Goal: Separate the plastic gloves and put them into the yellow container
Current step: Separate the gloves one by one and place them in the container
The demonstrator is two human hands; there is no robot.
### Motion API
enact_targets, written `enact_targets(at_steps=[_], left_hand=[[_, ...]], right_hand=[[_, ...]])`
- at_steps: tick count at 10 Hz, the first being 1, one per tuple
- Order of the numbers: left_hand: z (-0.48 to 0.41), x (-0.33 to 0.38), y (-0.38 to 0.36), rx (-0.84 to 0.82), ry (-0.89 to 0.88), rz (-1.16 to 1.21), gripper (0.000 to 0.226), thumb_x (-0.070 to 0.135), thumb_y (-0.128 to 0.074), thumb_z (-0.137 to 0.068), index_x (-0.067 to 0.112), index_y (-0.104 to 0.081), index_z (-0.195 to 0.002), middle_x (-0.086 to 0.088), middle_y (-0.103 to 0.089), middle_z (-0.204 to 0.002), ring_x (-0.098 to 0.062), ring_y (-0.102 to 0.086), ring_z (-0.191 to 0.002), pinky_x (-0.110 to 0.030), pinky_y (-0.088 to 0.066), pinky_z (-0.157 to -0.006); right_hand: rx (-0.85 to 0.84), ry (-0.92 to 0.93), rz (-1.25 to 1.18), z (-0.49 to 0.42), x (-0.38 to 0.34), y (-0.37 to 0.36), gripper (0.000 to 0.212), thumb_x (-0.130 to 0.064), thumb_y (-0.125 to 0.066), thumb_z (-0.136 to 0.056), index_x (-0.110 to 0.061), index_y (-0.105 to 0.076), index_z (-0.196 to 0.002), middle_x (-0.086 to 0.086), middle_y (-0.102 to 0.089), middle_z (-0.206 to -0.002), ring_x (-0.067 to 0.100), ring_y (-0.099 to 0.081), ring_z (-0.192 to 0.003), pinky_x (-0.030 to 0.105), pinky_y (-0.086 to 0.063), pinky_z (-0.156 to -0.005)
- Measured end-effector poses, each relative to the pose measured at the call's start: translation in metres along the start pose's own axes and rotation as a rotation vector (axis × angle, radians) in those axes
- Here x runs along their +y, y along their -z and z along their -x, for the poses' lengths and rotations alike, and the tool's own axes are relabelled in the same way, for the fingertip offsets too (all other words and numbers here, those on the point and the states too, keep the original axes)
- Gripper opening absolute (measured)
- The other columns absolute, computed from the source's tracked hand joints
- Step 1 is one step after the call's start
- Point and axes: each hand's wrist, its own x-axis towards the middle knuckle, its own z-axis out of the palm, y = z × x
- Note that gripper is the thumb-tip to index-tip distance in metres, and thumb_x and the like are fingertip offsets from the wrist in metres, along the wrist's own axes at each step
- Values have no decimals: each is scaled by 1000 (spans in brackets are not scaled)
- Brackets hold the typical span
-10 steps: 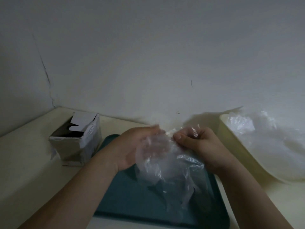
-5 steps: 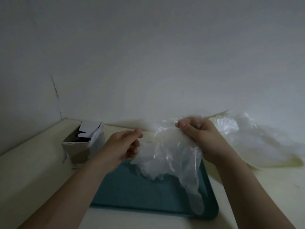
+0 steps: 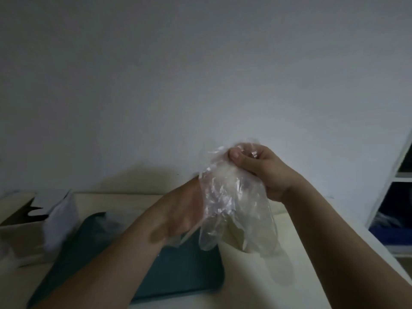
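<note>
Plain white wall (image 3: 156, 85) behind, dim light; cream desk (image 3: 312, 253) below it. On the desk: teal tray (image 3: 178, 270) at centre, opened cardboard box (image 3: 22, 237) at far left. White shelf unit (image 3: 401, 175) with dark compartments at right edge of view.

Plastic gloves (image 3: 231, 204): clear, crumpled bunch, held up in the air above the desk, over the right end of the tray. Glove fingers hang downward; lowest tips blurred.

Right hand (image 3: 260, 170): raised highest, thumb and curled fingers pinching the top of the bunch at the cuff end.

Left hand (image 3: 182, 210): lower, back of hand to camera, up against the left side of the bunch. Its fingers are hidden behind the film, so I cannot tell whether they grip it. A flap of film shows under its lower edge.
</note>
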Motion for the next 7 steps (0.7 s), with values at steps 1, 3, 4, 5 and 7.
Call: enact_targets(at_steps=[1,3,4,5,7], left_hand=[[-37,-12,20,-254,-89,57,44,19,-60,-105,-2,-57,-144,-20,-56,-147,-29,-55,-134,-42,-36,-123],[-35,18,32,-38,-230,-98,19,18,-62,-99,8,-77,-107,-12,-70,-108,-24,-68,-95,-40,-53,-93],[-28,41,42,-9,-283,-228,21,18,-61,-98,7,-78,-104,-16,-72,-111,-27,-72,-95,-43,-55,-92],[-20,63,40,1,-321,-249,31,22,-61,-96,6,-71,-120,-19,-71,-128,-37,-73,-111,-45,-61,-91],[3,93,19,-175,-326,-354,31,21,-54,-98,8,-69,-122,-21,-74,-118,-39,-76,-98,-46,-66,-80]], right_hand=[[107,-51,235,6,-5,24,23,-24,-68,-98,-3,-76,-96,14,-72,-88,25,-69,-78,35,-58,-71],[300,-218,714,-10,-12,72,11,-23,-72,-97,-13,-76,-96,4,-78,-82,27,-74,-60,34,-58,-50],[253,-279,935,-30,-10,87,11,-27,-67,-98,-19,-74,-94,6,-78,-76,20,-61,-43,25,-45,-41],[209,-295,1160,-53,1,95,15,-30,-67,-96,-24,-71,-83,4,-73,-70,11,-50,-37,22,-41,-40],[179,-314,1526,-82,48,97,12,-41,-59,-99,-33,-66,-94,-6,-61,-96,24,-63,-96,31,-45,-77]])
